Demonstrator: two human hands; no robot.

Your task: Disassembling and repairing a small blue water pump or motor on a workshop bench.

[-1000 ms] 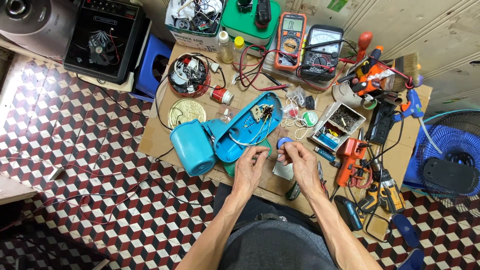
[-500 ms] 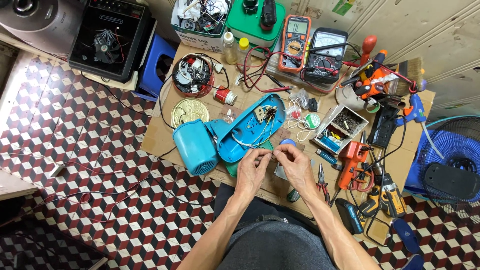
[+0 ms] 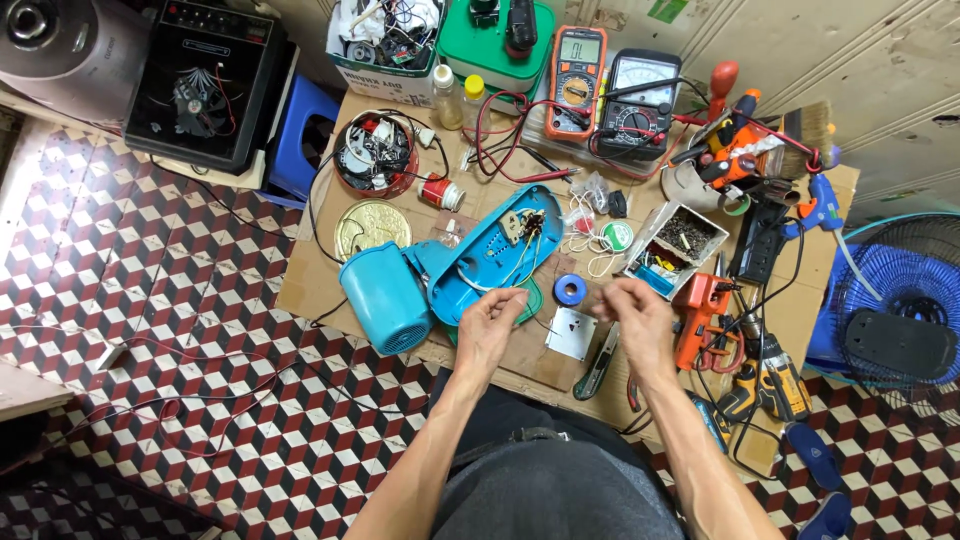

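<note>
My left hand [image 3: 492,322] has its fingertips pinched at the near edge of an opened teal appliance housing [image 3: 480,262], where thin wires [image 3: 518,262] come out of its small circuit board. A teal motor cover [image 3: 385,298] lies against the housing's left side. My right hand [image 3: 632,318] hovers to the right with fingers curled and pinched; anything in them is too small to make out. Between my hands lie a blue tape roll [image 3: 570,290] and a white square plate [image 3: 572,333].
A utility knife [image 3: 598,368] lies by my right wrist. Two multimeters [image 3: 606,95] with red leads sit at the back, a parts box [image 3: 678,246] and orange power tools [image 3: 705,320] to the right. A round tin [image 3: 374,158] and a gold lid [image 3: 372,226] are on the left of the cardboard-topped table [image 3: 310,285].
My hands were close together over the tape roll. My right hand has since drawn away to the right, and my left hand has stayed by the teal housing.
</note>
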